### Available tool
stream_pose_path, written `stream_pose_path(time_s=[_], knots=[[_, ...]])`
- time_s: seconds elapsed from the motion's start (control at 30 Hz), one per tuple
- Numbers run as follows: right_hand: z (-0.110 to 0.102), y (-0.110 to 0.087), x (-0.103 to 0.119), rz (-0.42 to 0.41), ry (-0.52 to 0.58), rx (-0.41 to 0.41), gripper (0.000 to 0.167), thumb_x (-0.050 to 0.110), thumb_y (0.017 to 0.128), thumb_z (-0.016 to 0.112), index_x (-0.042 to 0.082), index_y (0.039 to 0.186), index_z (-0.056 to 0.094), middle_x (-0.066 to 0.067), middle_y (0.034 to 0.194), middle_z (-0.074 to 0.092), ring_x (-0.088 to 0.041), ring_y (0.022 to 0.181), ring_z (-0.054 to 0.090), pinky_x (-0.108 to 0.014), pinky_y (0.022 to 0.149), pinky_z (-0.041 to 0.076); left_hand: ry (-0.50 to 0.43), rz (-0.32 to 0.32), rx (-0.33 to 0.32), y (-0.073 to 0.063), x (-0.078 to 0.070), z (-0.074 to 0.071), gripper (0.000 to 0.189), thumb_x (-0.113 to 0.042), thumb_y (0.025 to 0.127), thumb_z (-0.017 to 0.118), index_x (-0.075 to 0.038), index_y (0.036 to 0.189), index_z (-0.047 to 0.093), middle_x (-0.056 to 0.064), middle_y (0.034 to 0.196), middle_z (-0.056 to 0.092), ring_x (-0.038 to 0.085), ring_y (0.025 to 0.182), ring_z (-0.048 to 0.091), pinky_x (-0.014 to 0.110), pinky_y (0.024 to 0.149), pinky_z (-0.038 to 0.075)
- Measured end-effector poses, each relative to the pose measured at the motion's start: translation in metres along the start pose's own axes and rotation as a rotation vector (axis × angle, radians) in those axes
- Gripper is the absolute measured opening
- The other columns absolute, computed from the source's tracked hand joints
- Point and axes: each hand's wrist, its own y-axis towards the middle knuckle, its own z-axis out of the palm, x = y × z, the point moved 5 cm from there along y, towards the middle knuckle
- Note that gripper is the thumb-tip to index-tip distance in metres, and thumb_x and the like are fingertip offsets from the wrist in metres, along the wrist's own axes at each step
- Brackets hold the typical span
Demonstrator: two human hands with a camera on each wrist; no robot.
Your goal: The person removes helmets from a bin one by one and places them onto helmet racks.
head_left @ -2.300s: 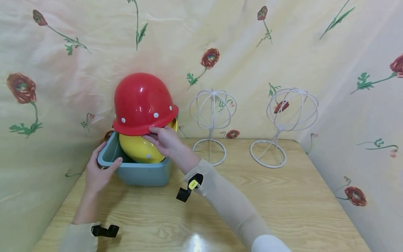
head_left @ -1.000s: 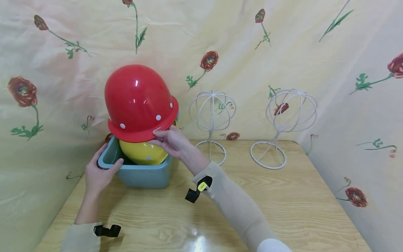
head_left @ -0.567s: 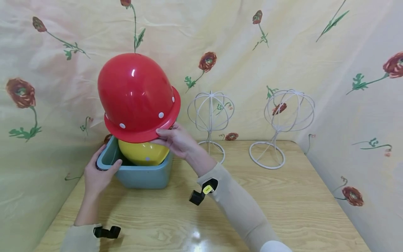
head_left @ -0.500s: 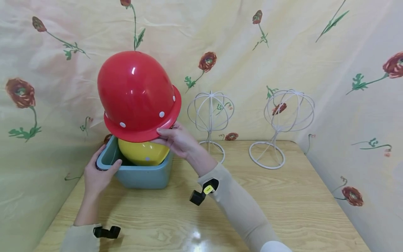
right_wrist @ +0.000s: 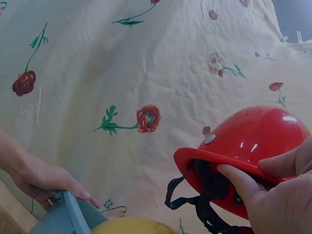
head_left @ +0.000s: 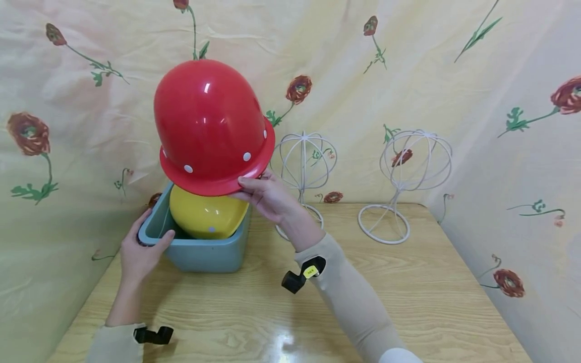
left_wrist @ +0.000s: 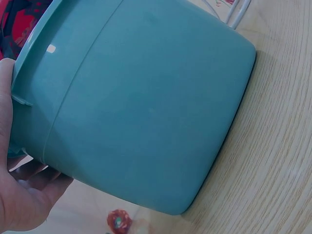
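Note:
A red hard hat [head_left: 206, 121] is held up in the head view by my right hand [head_left: 272, 199], which pinches its brim between thumb and fingers. Dark straps [right_wrist: 204, 204] hang from inside it in the right wrist view. Below it, a yellow hard hat [head_left: 204, 217] sits in a blue-green plastic bin [head_left: 204, 257], its top partly covered by the red one. My left hand [head_left: 140, 254] grips the bin's near left corner, thumb on the front rim. The left wrist view shows the bin's side wall [left_wrist: 141, 97], with fingers [left_wrist: 44, 185] curled beneath its rim.
Two white wire stands with globe-shaped tops stand on the wooden table [head_left: 254, 312]: one stand [head_left: 303, 171] close behind my right hand, the other stand [head_left: 417, 171] farther right. A flower-patterned cloth [head_left: 345, 65] hangs behind the table and down both sides.
My right hand has raised the red hard hat off the yellow one, tilting it, and most recently has shifted it up and to the right. The left hand stays on the bin's corner.

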Motion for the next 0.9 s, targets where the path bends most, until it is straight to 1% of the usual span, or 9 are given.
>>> stream_pose_path(time_s=[0.13,0.23,0.3,0.43,0.67,0.8,0.9], knots=[[-0.003,-0.004,0.009,-0.032,0.005,0.010,0.054,-0.009,0.107,0.043,-0.004,0.160,0.039,-0.004,0.127,0.069,-0.015,0.099,0.079,-0.028,0.086,0.064,0.009,-0.017,0.008,-0.001,0.000,0.001,0.083,-0.038,0.095,0.079,-0.035,0.167,0.036,0.010,0.166,0.043,0.029,0.138,0.042,0.020,0.092,0.048],[-0.006,-0.007,0.016,-0.055,0.005,0.017,0.054,-0.009,0.106,0.043,-0.003,0.159,0.039,-0.002,0.124,0.071,-0.016,0.098,0.080,-0.028,0.087,0.064,0.008,-0.020,0.008,-0.002,-0.001,0.001,0.083,-0.038,0.096,0.078,-0.035,0.167,0.036,0.010,0.166,0.043,0.029,0.138,0.043,0.025,0.098,0.049],[-0.007,-0.009,0.019,-0.068,0.001,0.021,0.054,-0.009,0.106,0.044,-0.001,0.160,0.039,-0.003,0.125,0.070,-0.017,0.099,0.080,-0.029,0.087,0.064,0.005,-0.020,0.007,-0.002,-0.001,0.001,0.082,-0.038,0.096,0.078,-0.035,0.167,0.036,0.010,0.165,0.043,0.029,0.137,0.043,0.025,0.097,0.049],[-0.012,-0.012,0.024,-0.075,-0.007,0.010,0.052,-0.007,0.107,0.044,0.000,0.159,0.042,-0.004,0.125,0.070,-0.016,0.099,0.080,-0.029,0.088,0.064,-0.003,-0.020,0.003,-0.002,-0.001,0.001,0.082,-0.038,0.096,0.078,-0.034,0.166,0.037,0.011,0.164,0.044,0.029,0.136,0.043,0.020,0.092,0.045],[-0.020,-0.013,0.030,-0.081,-0.013,-0.030,0.048,-0.007,0.107,0.046,-0.002,0.154,0.046,-0.003,0.125,0.071,-0.016,0.099,0.080,-0.028,0.088,0.064,-0.008,-0.027,0.003,-0.003,-0.001,0.000,0.083,-0.038,0.095,0.079,-0.033,0.166,0.037,0.012,0.164,0.044,0.028,0.136,0.044,0.025,0.095,0.044],[-0.022,-0.016,0.034,-0.092,-0.011,-0.035,0.043,-0.008,0.107,0.046,-0.003,0.149,0.051,-0.003,0.124,0.073,-0.016,0.099,0.080,-0.028,0.088,0.064,-0.008,-0.032,0.006,-0.004,-0.002,0.000,0.083,-0.038,0.095,0.079,-0.034,0.166,0.037,0.013,0.163,0.044,0.028,0.136,0.044,0.021,0.092,0.043],[-0.023,-0.019,0.037,-0.096,-0.008,-0.027,0.043,-0.006,0.107,0.045,-0.002,0.149,0.052,-0.002,0.122,0.074,-0.016,0.101,0.079,-0.028,0.088,0.064,-0.011,-0.031,0.002,-0.005,-0.002,-0.001,0.082,-0.038,0.095,0.079,-0.034,0.166,0.037,0.012,0.163,0.044,0.028,0.135,0.044,0.019,0.090,0.042]])
